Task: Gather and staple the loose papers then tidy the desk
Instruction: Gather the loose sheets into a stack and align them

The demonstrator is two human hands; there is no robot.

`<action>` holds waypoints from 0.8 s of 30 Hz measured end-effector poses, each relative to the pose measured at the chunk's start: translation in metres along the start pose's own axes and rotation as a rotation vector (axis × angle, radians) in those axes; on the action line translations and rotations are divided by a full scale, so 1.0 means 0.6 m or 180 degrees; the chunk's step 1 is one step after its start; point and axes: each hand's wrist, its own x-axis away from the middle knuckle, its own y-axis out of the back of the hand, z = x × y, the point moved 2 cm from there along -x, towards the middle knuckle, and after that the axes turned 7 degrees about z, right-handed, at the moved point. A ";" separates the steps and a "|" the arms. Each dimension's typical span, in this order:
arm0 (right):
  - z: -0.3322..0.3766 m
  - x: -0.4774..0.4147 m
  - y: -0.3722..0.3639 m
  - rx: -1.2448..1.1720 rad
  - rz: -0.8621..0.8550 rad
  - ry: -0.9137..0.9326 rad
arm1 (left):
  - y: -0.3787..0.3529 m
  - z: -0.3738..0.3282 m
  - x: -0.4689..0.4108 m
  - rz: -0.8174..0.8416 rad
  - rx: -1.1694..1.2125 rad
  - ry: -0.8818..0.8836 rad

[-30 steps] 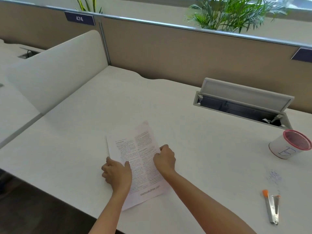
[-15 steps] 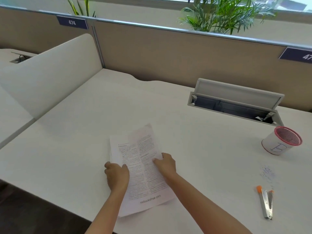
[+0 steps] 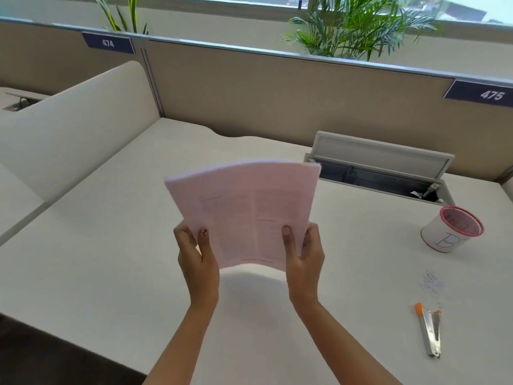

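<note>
A stack of printed papers point(image 3: 247, 207) is held upright above the white desk point(image 3: 111, 259), its top edge curving away from me. My left hand point(image 3: 195, 254) grips its lower left edge, thumb on the front. My right hand point(image 3: 304, 251) grips the lower right edge the same way. A metal stapler point(image 3: 430, 333) with orange ends lies opened out on the desk at the right. Loose staples point(image 3: 433, 283) are scattered just beyond it.
A white cup with a red rim point(image 3: 449, 230) stands at the right. Behind it is an open cable tray with its lid up point(image 3: 380, 162). A tan partition point(image 3: 277, 93) closes the back and a curved white divider point(image 3: 75, 129) the left.
The papers lay flat on the desk under both hands; now both hands have lifted them upright off the surface. The camera has tilted up slightly.
</note>
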 end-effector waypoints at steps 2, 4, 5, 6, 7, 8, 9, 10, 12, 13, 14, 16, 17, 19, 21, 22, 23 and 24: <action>0.002 0.004 0.006 -0.0246 -0.0037 0.0031 | -0.005 -0.008 0.003 0.0012 -0.0006 -0.0174; 0.002 0.009 0.010 -0.0455 -0.0050 0.0047 | -0.011 -0.016 0.006 0.0080 -0.0052 -0.0239; 0.002 0.010 0.012 -0.0496 -0.0058 0.0043 | -0.015 -0.018 0.007 0.0090 -0.0069 -0.0239; 0.001 0.011 0.012 -0.0519 -0.0062 0.0026 | -0.018 -0.017 0.009 0.0087 -0.0080 -0.0225; 0.001 0.012 0.012 -0.0531 -0.0061 0.0005 | -0.020 -0.017 0.011 0.0083 -0.0086 -0.0204; 0.002 0.012 0.012 -0.0532 -0.0061 -0.0010 | -0.022 -0.016 0.013 0.0078 -0.0092 -0.0186; 0.004 0.013 0.013 -0.0524 -0.0072 -0.0010 | -0.023 -0.017 0.015 0.0064 -0.0098 -0.0187; 0.007 0.014 0.013 -0.0517 -0.0096 0.0001 | -0.022 -0.018 0.016 0.0032 -0.0115 -0.0207; 0.013 0.014 0.015 -0.0511 -0.0158 0.0041 | -0.020 -0.026 0.018 -0.0028 -0.0146 -0.0242; 0.014 0.013 0.018 -0.0499 -0.0182 0.0064 | -0.020 -0.029 0.020 -0.0046 -0.0157 -0.0242; 0.014 0.012 0.020 -0.0477 -0.0188 0.0082 | -0.019 -0.030 0.021 -0.0065 -0.0161 -0.0235; 0.005 0.013 0.022 -0.0409 -0.0141 0.0052 | -0.019 -0.027 0.024 -0.0049 -0.0135 -0.0162; -0.002 0.014 0.023 -0.0374 -0.0097 -0.0001 | -0.019 -0.024 0.025 -0.0015 -0.0101 -0.0097; -0.017 0.018 0.026 -0.0267 -0.0057 -0.0090 | -0.019 -0.022 0.029 0.0046 -0.0011 0.0036; -0.026 0.022 0.030 -0.0145 -0.0087 -0.0039 | -0.015 -0.036 0.026 0.0018 0.0105 0.0065; -0.028 0.024 0.032 -0.0088 -0.0105 0.0013 | -0.010 -0.048 0.020 -0.0020 0.0165 0.0035; -0.028 0.025 0.034 -0.0029 -0.0115 0.0063 | -0.005 -0.063 0.014 -0.0058 0.0228 -0.0016; -0.028 0.026 0.036 0.0026 -0.0121 0.0099 | 0.000 -0.077 0.005 -0.0079 0.0287 -0.0074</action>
